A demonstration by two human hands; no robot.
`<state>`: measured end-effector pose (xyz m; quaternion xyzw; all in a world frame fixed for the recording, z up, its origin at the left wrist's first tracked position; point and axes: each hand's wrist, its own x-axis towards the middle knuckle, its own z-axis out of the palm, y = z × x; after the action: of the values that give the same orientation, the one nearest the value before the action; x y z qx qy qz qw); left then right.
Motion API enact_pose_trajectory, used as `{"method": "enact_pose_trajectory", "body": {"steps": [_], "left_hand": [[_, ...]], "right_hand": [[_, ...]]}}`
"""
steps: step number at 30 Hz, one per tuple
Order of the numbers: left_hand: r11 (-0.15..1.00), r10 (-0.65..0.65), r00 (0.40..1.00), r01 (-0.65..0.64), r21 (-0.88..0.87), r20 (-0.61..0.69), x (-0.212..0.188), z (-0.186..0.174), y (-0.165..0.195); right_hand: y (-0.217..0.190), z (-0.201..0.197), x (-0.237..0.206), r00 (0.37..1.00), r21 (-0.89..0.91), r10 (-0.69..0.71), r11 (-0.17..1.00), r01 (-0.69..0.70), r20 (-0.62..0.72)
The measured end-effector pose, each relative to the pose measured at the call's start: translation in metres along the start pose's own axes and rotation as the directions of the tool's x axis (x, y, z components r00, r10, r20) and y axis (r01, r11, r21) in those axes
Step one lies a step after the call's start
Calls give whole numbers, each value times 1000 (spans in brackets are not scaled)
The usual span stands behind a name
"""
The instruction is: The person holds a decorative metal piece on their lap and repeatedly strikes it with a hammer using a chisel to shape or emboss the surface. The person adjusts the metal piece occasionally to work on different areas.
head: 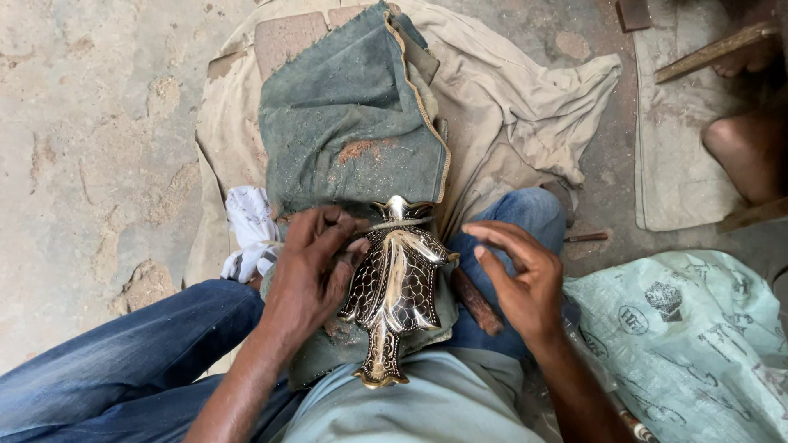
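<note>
Cloth-draped lap [353,123] over dusty floor [98,123]

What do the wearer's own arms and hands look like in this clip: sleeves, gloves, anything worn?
Both hands, left hand and right hand, are bare: no gloves, and no rings or watch that I can see. The forearms show bare to the frame edge, with no sleeves in view.

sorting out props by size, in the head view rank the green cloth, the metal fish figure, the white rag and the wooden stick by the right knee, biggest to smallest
1. green cloth
2. metal fish figure
3. white rag, partly hidden by the left hand, so unsure
4. wooden stick, only partly visible, so it may rank close to the rag
</note>
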<state>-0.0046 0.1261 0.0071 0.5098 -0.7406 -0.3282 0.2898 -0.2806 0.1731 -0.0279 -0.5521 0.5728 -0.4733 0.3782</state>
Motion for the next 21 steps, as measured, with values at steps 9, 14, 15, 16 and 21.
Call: {"method": "enact_pose_trajectory", "body": {"steps": [9, 14, 15, 16, 21], "left_hand": [[867, 485, 817, -497, -48, 313, -67, -34, 54], [687, 509, 711, -675, 269, 484, -75, -15, 46], [677, 489, 703, -679, 283, 516, -75, -12, 47], [671, 467, 697, -680, 296, 545, -75, -8, 48], [624, 379, 689, -683, 379, 617, -75, 5, 52]], "right_hand": [[22, 31, 46, 994, 99, 105, 990, -101, -38], [30, 43, 118, 995, 136, -60, 989, 48, 86], [36, 45, 128, 990, 190, -32, 982, 6, 135], [42, 45, 132, 993, 204, -17, 979, -8, 120], [61, 50, 135, 998, 326, 17, 945, -36, 61]]}}
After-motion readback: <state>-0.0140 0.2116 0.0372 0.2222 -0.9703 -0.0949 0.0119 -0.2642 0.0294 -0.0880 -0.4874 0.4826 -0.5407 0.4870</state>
